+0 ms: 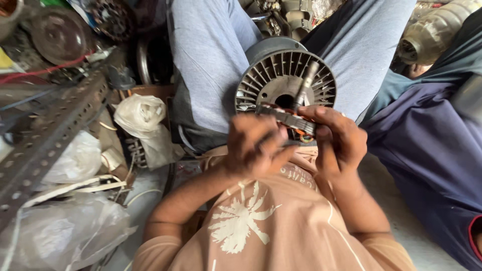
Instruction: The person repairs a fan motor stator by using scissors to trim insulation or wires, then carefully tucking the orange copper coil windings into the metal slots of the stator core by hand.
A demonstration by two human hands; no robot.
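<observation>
Squarely between both hands (296, 140): rotor (287, 119).

white plastic bags (80, 160) (crumpled), left floor

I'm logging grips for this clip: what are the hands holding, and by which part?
Both the left hand and right hand grip a dark flat motor part, one at each end, above the finned round motor housing. Blur hides the exact finger placement.

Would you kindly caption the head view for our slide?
Both hands, left hand and right hand, grip a banded metal part before a finned grey motor housing.
</observation>
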